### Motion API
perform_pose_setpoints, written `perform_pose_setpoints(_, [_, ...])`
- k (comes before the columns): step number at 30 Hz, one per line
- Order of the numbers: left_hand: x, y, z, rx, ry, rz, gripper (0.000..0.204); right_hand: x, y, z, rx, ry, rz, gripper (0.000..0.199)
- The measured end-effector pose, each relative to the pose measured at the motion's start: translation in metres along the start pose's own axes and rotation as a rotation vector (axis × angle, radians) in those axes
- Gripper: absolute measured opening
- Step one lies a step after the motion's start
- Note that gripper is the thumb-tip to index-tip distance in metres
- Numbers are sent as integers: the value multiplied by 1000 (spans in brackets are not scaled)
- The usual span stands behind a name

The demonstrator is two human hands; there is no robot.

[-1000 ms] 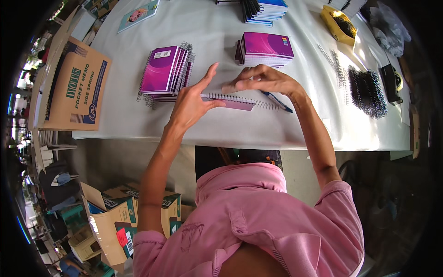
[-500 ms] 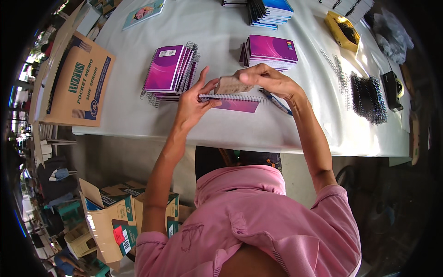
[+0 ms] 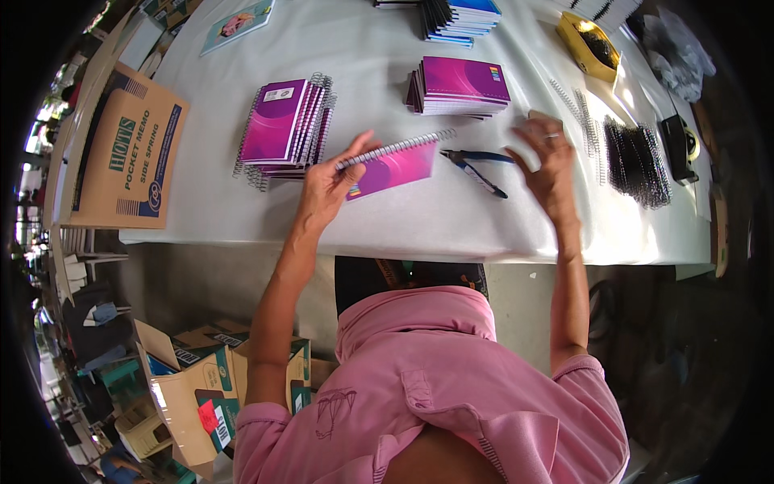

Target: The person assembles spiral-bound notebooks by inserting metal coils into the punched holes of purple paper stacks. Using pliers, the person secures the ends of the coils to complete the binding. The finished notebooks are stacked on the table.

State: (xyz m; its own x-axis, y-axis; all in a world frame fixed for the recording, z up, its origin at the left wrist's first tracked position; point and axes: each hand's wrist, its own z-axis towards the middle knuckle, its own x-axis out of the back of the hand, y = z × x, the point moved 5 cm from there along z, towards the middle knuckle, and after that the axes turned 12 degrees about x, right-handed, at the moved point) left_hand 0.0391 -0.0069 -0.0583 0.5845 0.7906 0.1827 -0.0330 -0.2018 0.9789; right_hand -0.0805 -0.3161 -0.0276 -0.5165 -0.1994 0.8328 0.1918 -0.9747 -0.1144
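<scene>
I noted the left hand (image 3: 329,184) gripping a magenta spiral notebook (image 3: 393,165), the right hand (image 3: 548,157) spread open, empty, beside blue-handled pliers (image 3: 476,167).

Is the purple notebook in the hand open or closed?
Closed. The left hand holds the purple notebook with its cover flat over the pages, and no inside page shows.
</scene>
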Motion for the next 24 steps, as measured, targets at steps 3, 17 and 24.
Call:
perform_pose_setpoints(3, [-5,51,-6,-117,215,166,53,-42,-52,-17,73,-195,-7,47])
perform_pose_setpoints(17, [-57,37,-17,-272,399,1026,65,-6,-141,5,23,-72,414,34])
perform_pose_setpoints(24, [-59,37,-18,-298,475,976,64,-35,-122,0,-287,-344,1218,32])
